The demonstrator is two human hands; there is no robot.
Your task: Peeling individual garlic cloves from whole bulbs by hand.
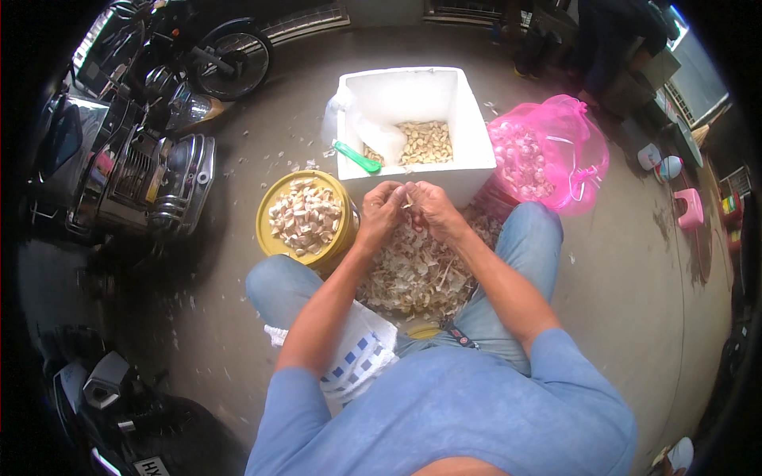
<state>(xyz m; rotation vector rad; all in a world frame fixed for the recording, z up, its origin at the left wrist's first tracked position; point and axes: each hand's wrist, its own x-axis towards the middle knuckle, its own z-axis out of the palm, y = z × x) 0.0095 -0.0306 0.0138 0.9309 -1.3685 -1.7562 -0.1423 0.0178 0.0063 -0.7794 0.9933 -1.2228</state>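
Observation:
My left hand [381,213] and my right hand [432,208] meet in front of me, both pinching one small pale garlic piece [408,203] between the fingertips. Below them, between my knees, lies a heap of papery garlic skins [417,274]. A yellow bucket [270,242] of garlic pieces stands just left of my left hand. Beyond the hands sits a white foam box [468,163] with peeled cloves [427,141] and a green-handled tool [357,157] inside.
A pink mesh bag [548,151] of garlic bulbs lies at the right of the box. Parked motorbikes [151,151] crowd the left side, another at the lower left [103,389]. A pink stool [689,208] stands far right. A checked cloth [357,357] lies by my left knee.

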